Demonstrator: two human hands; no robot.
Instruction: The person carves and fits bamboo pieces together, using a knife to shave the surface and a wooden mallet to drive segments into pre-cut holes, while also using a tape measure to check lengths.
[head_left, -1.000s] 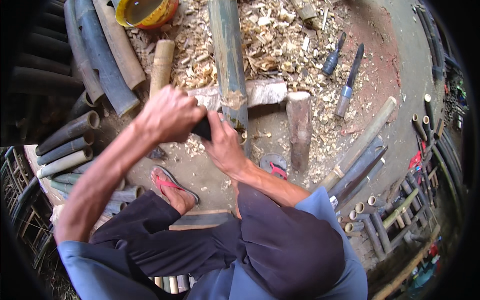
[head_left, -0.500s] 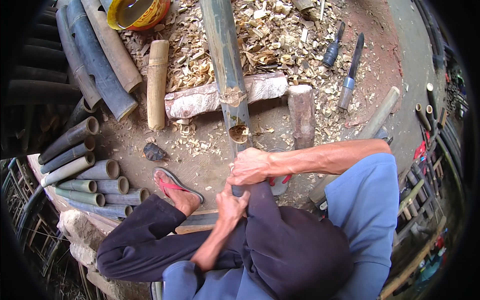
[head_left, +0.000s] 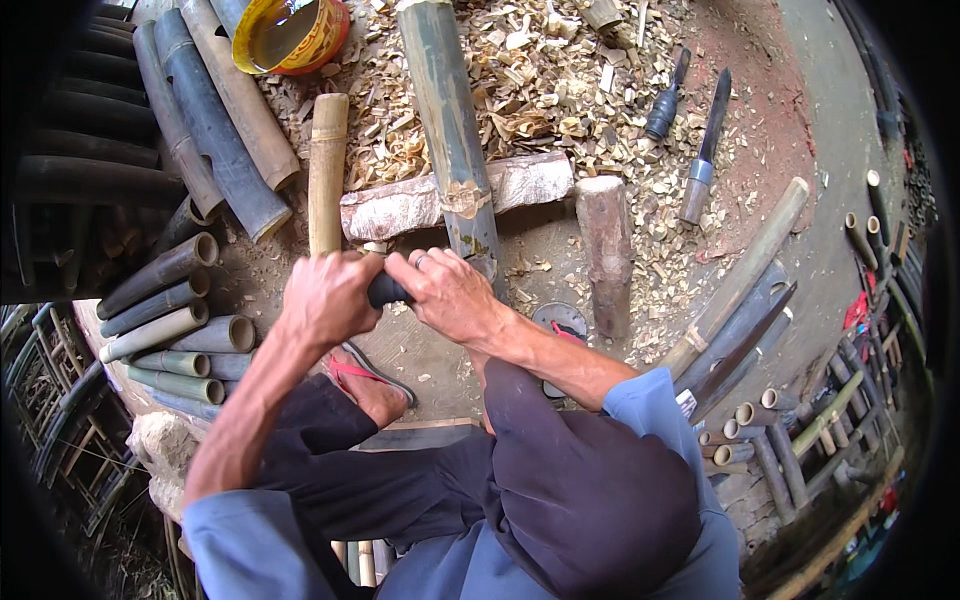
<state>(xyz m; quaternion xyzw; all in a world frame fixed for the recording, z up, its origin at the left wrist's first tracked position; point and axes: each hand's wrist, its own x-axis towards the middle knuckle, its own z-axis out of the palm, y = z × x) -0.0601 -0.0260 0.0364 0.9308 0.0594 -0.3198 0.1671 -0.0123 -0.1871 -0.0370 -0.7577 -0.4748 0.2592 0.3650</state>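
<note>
My left hand [head_left: 335,297] and my right hand [head_left: 443,292] are raised close together, left of the bamboo pole [head_left: 447,115]. Both are closed around a short dark cylindrical handle [head_left: 388,291], which shows between them; its ends are hidden by the fingers. The greenish-grey pole rests across a pale wooden block [head_left: 535,182]. Its near end runs behind my right hand, which hides the cut hole. Just beyond my left hand lies a pale bamboo stick [head_left: 327,165], its near end meeting the hand in the picture.
Wood chips [head_left: 530,90] cover the ground beyond the block. A chisel [head_left: 706,150], a black-handled tool [head_left: 667,97] and a wooden billet [head_left: 604,255] lie at right. Bamboo tubes [head_left: 165,275] are stacked at left, near a yellow-red bowl [head_left: 290,38]. More bamboo [head_left: 740,290] lies right.
Both hands have moved up and left from beside my knee at the pole's near end. The left hand has swung farthest, and the dark handle now shows between them. The view has shifted slightly.
</note>
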